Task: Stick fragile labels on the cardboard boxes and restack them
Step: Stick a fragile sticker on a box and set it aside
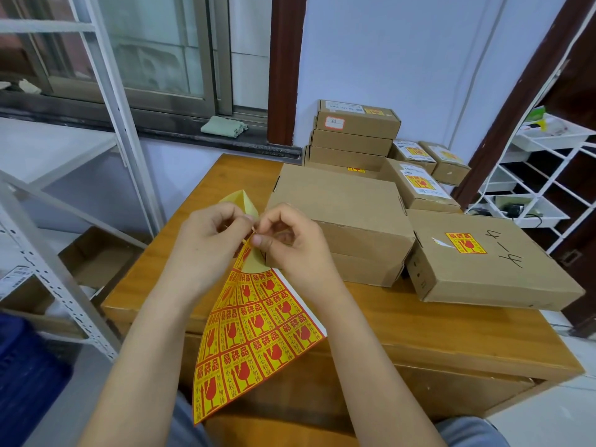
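Note:
A sheet of yellow-and-red fragile labels (254,330) hangs from both hands over the near side of the wooden table (419,330). My left hand (209,243) grips the sheet's upper part, whose bare yellow backing (242,200) folds up behind it. My right hand (290,243) pinches a label corner at the top of the sheet. Just behind the hands lies an unlabelled cardboard box (342,204) on top of another box (367,269). To the right lies a flat box (483,262) with a fragile label (465,243) on its top.
A stack of boxes (354,137) stands at the table's back against the wall, with smaller labelled boxes (422,185) beside it. A white wire rack (532,175) is at the right, grey metal shelving (58,253) at the left, a window behind.

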The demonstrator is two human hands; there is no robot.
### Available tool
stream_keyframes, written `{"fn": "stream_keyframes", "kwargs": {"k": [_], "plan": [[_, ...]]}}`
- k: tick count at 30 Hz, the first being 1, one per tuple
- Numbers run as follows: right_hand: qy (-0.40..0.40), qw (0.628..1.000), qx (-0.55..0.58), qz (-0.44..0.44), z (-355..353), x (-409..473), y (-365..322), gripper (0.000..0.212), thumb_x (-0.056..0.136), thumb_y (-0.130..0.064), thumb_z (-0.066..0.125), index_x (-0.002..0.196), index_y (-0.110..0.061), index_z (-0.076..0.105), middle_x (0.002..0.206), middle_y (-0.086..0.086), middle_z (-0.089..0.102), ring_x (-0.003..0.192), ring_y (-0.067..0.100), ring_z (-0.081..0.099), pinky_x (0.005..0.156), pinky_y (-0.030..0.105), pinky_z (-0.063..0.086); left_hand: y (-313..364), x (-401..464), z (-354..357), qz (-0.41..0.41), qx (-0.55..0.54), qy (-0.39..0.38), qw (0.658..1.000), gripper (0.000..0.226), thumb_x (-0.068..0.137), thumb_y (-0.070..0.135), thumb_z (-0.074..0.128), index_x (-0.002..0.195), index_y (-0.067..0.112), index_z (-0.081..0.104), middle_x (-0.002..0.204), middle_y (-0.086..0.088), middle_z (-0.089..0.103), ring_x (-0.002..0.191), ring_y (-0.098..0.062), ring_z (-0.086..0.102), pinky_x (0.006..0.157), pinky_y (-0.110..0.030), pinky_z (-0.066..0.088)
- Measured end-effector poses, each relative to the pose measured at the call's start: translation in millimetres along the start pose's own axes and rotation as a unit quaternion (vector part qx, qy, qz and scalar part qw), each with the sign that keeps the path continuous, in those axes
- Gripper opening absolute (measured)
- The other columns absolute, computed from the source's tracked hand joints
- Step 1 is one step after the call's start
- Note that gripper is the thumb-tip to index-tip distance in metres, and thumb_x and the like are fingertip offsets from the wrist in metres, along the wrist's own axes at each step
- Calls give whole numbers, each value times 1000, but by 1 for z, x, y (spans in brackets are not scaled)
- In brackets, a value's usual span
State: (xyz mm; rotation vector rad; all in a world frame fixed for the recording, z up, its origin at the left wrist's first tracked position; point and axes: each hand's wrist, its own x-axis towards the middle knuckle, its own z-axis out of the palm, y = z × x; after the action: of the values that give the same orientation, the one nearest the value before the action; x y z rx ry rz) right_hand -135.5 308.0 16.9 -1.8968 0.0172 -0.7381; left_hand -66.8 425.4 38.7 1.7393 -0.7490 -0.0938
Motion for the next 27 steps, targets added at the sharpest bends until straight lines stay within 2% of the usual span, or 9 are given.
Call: {"fn": "stream_keyframes", "kwargs": {"k": [2, 5, 7, 9, 13, 16, 21, 27], "plan": [[-4, 1000, 11, 5, 0, 0, 1, 28, 81, 0, 66, 80, -26, 56, 83, -8, 57, 77, 14, 54, 71, 37, 47, 1, 0, -1, -4, -6, 0, 1000, 26, 91, 17, 53, 70, 4, 60, 55, 3, 51, 61, -16, 50, 67, -48, 49], [0, 1000, 26, 8, 3, -1, 2, 25, 82, -3, 66, 93, -25, 62, 88, -9, 59, 79, 7, 55, 71, 33, 49, 0, 1, -2, -17, -37, 2, 999, 27, 92, 15, 53, 68, 4, 59, 56, 1, 51, 61, -18, 51, 65, -42, 48], [18, 1000, 20, 0, 4, -2, 3, 17, 82, -4, 67, 91, -18, 66, 85, -7, 61, 79, 9, 57, 72, 34, 51, 0, 0, -1, -26, -60, 6, 998, 27, 92, 12, 52, 71, -2, 58, 59, -3, 51, 61, -17, 51, 63, -35, 47], [31, 999, 7, -11, 4, -3, 3, 8, 81, -3, 68, 84, -11, 67, 83, 2, 63, 80, 15, 59, 74, 36, 51, 0, 0, 1, -31, -71, 8, 997, 27, 93, 12, 51, 74, -7, 57, 61, -7, 52, 61, -16, 52, 62, -33, 47], [34, 999, -20, -26, 5, -3, 4, 5, 81, -3, 68, 80, -6, 65, 83, 7, 63, 79, 18, 58, 72, 39, 49, -2, 0, 1, -37, -72, 11, 997, 28, 93, 12, 50, 71, -4, 56, 56, 0, 51, 60, -13, 51, 62, -31, 48], [29, 998, -38, -37, 4, -3, 5, 4, 83, -3, 65, 81, -6, 64, 83, 5, 63, 80, 16, 57, 72, 39, 48, -3, 1, 0, -32, -58, 22, 998, 27, 92, 13, 51, 70, -2, 59, 57, -1, 53, 60, -13, 53, 64, -32, 49], [28, 998, -37, -31, 5, -5, 6, 3, 86, -5, 62, 85, -8, 63, 86, 3, 63, 83, 15, 58, 74, 33, 49, -5, 2, -4, -32, -36, 43, 998, 27, 91, 14, 51, 70, 3, 62, 56, 7, 59, 61, -9, 56, 73, -39, 53], [33, 999, -13, -20, 6, -6, 7, 10, 88, -7, 58, 87, -17, 59, 95, -4, 65, 92, 13, 60, 82, 34, 50, -8, 2, -10, -49, -41, 55, 996, 25, 93, 16, 51, 75, 6, 66, 60, 9, 63, 62, -7, 57, 73, -35, 53]]}}
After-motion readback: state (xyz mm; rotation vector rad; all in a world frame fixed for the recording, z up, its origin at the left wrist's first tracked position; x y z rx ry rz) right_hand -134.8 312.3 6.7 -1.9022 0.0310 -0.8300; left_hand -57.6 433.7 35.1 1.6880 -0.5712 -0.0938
